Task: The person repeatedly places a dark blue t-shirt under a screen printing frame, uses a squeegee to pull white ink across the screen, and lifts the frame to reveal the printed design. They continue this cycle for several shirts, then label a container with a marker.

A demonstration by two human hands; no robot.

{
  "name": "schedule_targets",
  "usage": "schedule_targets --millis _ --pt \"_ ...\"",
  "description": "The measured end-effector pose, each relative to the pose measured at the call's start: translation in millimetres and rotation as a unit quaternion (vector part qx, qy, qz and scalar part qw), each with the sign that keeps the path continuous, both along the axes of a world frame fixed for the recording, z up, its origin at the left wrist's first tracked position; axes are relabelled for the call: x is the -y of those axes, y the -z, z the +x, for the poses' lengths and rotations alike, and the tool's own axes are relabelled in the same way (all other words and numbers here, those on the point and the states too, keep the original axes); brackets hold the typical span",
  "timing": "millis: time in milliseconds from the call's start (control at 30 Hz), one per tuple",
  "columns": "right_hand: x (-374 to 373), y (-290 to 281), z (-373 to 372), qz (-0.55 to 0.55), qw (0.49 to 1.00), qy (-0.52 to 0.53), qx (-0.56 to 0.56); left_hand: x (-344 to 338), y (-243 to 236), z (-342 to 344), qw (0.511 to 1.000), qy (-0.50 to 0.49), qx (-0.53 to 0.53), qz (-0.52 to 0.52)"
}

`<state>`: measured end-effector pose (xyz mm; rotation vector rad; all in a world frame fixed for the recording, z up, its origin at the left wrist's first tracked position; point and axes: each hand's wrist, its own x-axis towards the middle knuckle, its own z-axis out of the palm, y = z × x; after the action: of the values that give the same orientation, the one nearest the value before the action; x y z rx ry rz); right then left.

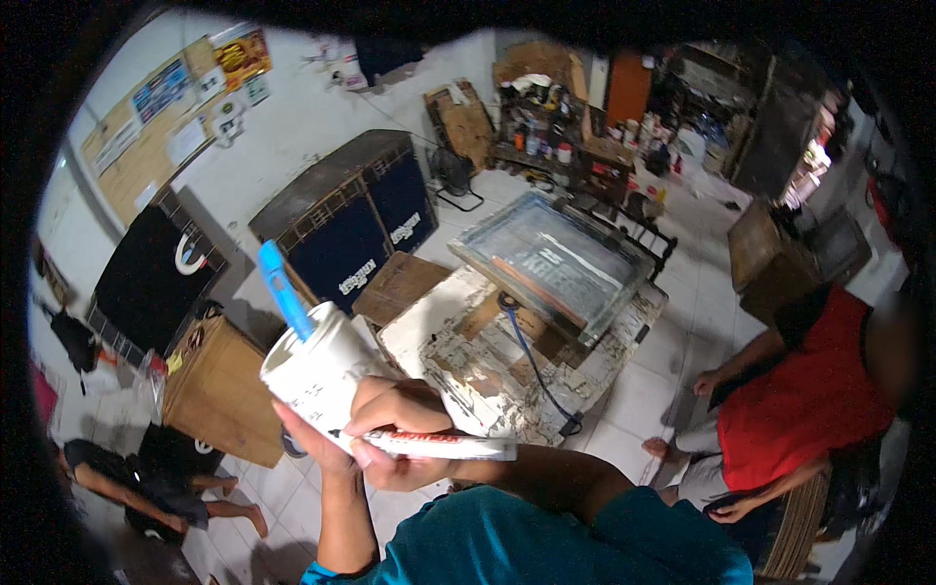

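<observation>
My left hand (pixel 320 450) is wrapped around the lower part of a white plastic jar (pixel 317 375), held tilted in front of me. A blue-handled tool (pixel 283 292) stands in the jar's open mouth; its lower end is hidden inside. Dark handwritten marks show on the jar's side. My right hand (pixel 398 414) pinches a white marker (pixel 458 447) with red print. The marker's dark tip is at the jar's wall, close to my left hand; whether it touches cannot be made out.
Beyond my hands, a paint-spattered worktable (pixel 429 356) bears a framed printing screen (pixel 556 258) and a blue cord (pixel 531 351). A person in red (pixel 795 390) is at the right, another in black (pixel 136 478) at lower left. Dark garments hang over racks (pixel 341 219) behind.
</observation>
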<state>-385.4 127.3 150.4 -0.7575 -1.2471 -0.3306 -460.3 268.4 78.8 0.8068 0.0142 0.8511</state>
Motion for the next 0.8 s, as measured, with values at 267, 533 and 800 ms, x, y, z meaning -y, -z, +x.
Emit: schedule_targets --millis 267,533,800 --pt "32.6 9.4 25.0 0.023 0.997 0.037 -0.058 1.7 22.7 20.6 0.984 -0.003 -0.022 0.176" --pt "81.0 16.9 77.0 0.065 0.986 -0.032 -0.153 53.5 27.1 60.5 0.942 -0.159 -0.120 0.269" --pt "103.2 16.0 98.9 0.073 0.987 -0.057 -0.133 100.4 -5.4 68.2 0.989 -0.087 -0.078 0.094"
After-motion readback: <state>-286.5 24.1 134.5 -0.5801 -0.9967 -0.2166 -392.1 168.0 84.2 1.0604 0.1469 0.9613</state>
